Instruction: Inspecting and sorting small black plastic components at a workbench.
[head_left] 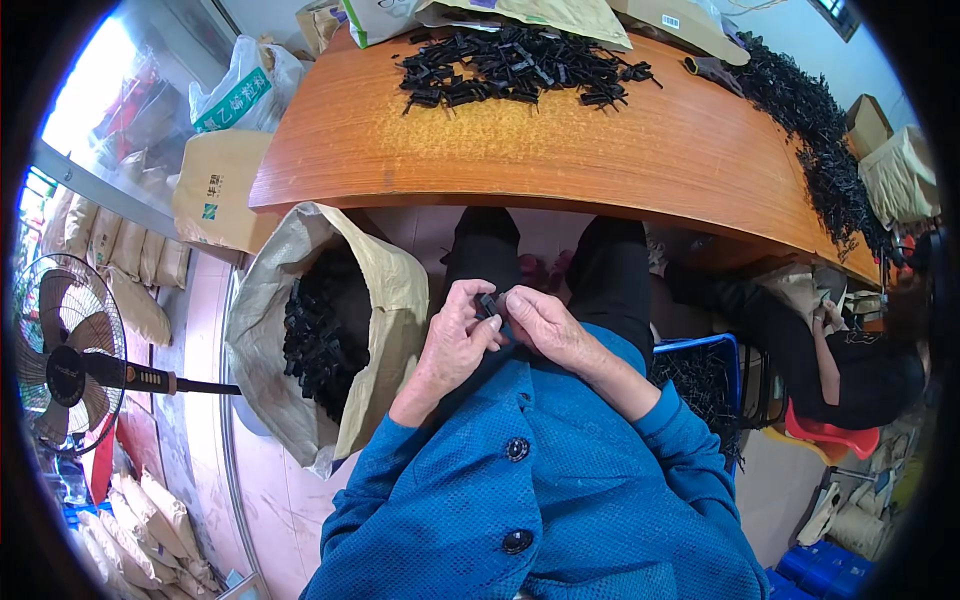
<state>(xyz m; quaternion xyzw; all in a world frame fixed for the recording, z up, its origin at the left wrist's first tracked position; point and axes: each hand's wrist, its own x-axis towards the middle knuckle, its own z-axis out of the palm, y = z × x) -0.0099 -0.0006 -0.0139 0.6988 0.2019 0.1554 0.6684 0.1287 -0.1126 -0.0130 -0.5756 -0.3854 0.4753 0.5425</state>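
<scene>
Above my lap, my left hand (pixel 460 335) pinches a small black plastic part (pixel 488 305) between thumb and fingers. My right hand (pixel 545 322) is closed right beside it, thumb and forefinger pressed together at the part's right side. Whether the right fingers grip this same part or another small piece is hidden. Left of my left hand stands an open woven sack (pixel 400 290), holding a heap of black plastic parts (pixel 322 335). On the wooden table (pixel 500 165) in front of me lies a loose pile of similar black parts (pixel 520 65).
A blue crate (pixel 735 380) of black pieces stands by my right side. Another person (pixel 850 365) sits at the right near a long black heap (pixel 800 110) on the table. A standing fan (pixel 70 370) is at the left, with stacked paper sacks (pixel 130 535) below.
</scene>
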